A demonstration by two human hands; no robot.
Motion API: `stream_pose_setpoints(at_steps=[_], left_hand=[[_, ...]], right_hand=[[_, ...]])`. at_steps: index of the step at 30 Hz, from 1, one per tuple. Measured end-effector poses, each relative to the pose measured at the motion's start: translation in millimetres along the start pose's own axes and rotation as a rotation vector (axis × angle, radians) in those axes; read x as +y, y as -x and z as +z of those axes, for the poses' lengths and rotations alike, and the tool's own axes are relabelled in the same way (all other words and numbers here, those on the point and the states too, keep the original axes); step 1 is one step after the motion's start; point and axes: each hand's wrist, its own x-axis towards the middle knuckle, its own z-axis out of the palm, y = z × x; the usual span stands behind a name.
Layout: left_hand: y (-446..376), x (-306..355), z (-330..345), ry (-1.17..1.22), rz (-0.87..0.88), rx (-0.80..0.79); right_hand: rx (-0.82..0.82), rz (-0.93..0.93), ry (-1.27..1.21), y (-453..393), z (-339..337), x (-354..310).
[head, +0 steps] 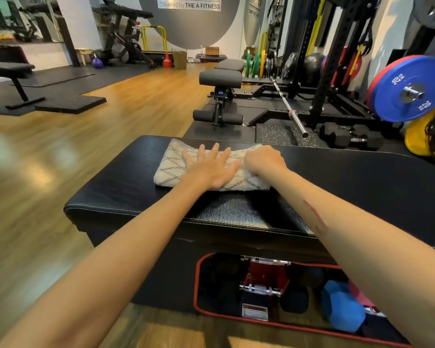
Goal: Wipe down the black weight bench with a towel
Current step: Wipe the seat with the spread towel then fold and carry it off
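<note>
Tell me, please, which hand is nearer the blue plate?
Right. The right hand grips the towel's end toward the blue plate; the left hand lies flat farther away.

Count: one towel [206, 167] under my two hands, left hand [209, 169] and right hand [264, 159]. One table [362, 177] beneath them. Beyond my right hand: one barbell [290, 111], two black dumbbells [349, 138], one blue plate [412, 89].
</note>
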Motion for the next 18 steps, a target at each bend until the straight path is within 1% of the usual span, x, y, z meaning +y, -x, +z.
stream_pose_setpoints(at_steps=[2, 4, 6, 8, 9, 11, 13, 15, 18], left_hand=[[0, 1, 3, -0.016, -0.005, 0.01], [0, 4, 1, -0.011, 0.001, -0.015], [1, -1, -6, 0.042, 0.002, -0.039], [4, -14, -7, 0.063, -0.046, 0.035], [9, -21, -6, 0.035, -0.081, 0.077], [21, -26, 0, -0.005, -0.083, 0.106], [32, -17, 4, 0.01, -0.023, 0.078], [37, -6, 2, 0.08, -0.001, 0.061], [35, -7, -6, 0.231, -0.043, 0.103]], right_hand=[[0.089, -0.044, -0.017, 7, 9, 0], [0.122, -0.086, -0.016, 14, 12, 0], [0.098, -0.147, 0.027, 18, 5, 2], [0.053, -0.192, 0.084, 19, -8, 6], [0.036, -0.195, 0.12, 18, -15, 10], [0.001, -0.175, 0.203, 17, -27, 21], [0.003, -0.116, 0.232, 14, -37, 29], [0.045, -0.103, 0.217, 13, -43, 29], [0.081, -0.171, 0.165, 15, -53, 7]])
